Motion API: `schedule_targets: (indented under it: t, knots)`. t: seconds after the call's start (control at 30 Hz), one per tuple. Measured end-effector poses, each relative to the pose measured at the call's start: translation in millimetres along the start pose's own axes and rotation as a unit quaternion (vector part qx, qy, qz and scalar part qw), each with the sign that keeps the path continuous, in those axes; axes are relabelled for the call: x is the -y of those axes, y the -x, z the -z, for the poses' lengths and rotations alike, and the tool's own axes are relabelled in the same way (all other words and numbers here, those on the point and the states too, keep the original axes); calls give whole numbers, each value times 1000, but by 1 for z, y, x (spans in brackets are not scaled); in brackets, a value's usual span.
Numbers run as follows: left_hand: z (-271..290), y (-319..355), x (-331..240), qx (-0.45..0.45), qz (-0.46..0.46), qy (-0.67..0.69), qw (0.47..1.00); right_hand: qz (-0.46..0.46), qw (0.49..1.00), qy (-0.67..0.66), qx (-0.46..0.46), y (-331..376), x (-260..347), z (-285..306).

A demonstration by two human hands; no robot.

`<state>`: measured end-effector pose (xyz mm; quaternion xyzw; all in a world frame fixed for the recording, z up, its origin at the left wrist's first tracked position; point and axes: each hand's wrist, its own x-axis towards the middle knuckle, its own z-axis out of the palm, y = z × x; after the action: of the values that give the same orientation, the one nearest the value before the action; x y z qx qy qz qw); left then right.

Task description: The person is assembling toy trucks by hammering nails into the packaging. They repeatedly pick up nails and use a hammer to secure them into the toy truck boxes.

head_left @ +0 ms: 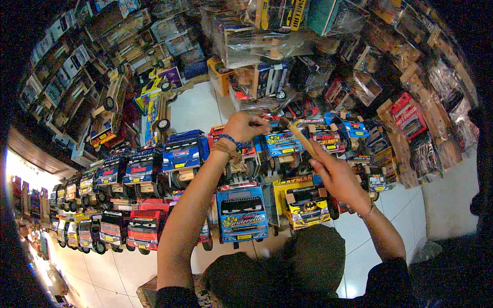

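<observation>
Floor [354,233]: pale tile beneath the trucks, a flat base that seems to suit their wheels
Stacks [246,49]: toys in clear wrap piled behind the rows, the wrap presumably there to hold each bundle together and shield it from dust
Rows [146,226]: toy trucks parked side by side, noses to the near side, probably so every painted front shows
Blue truck [242,205]: near row, upright, square to the view
Yellow truck [309,209]: same row, just to the right
Pale-blue truck [283,143]: far row, below the tool [302,138], between the two hands
Right hand [335,174]: closed round the wooden handle, well back from the dark tip, apparently to steer its angle
Left hand [241,127]: thumb and fingers drawn narrow near that tip; too small and dim to tell whether they hold anything
Tool: slants up and leftward from the right fist, its dark end near the left fingertips
</observation>
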<state>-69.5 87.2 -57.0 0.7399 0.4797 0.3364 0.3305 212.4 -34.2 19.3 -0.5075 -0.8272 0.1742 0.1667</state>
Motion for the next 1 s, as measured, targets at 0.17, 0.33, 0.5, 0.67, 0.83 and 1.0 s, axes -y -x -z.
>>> schedule_targets:
  t: [0.17, 0.33, 0.5, 0.67, 0.83, 1.0]
  knots:
    - [2, 1, -4, -8, -4, -18, 1000, 27, 999, 30, -20, -1, 7, -5]
    - [2, 0, -5, -5, 8, -3, 1000, 2, 999, 47, -23, 2, 6, -10]
    - [2, 0, -3, -10, -3, -1, 1000, 14, 997, 50, -57, 4, 3, -16]
    - [1, 0, -4, -11, -8, 11, 1000, 25, 998, 46, -38, 2, 5, -17]
    - [1, 0, -3, 7, -2, 24, 1000, -1, 995, -10, -102, 2, 10, -12]
    - [0, -2, -2, -7, -9, -3, 1000, 34, 997, 45, -51, 3, 11, -15]
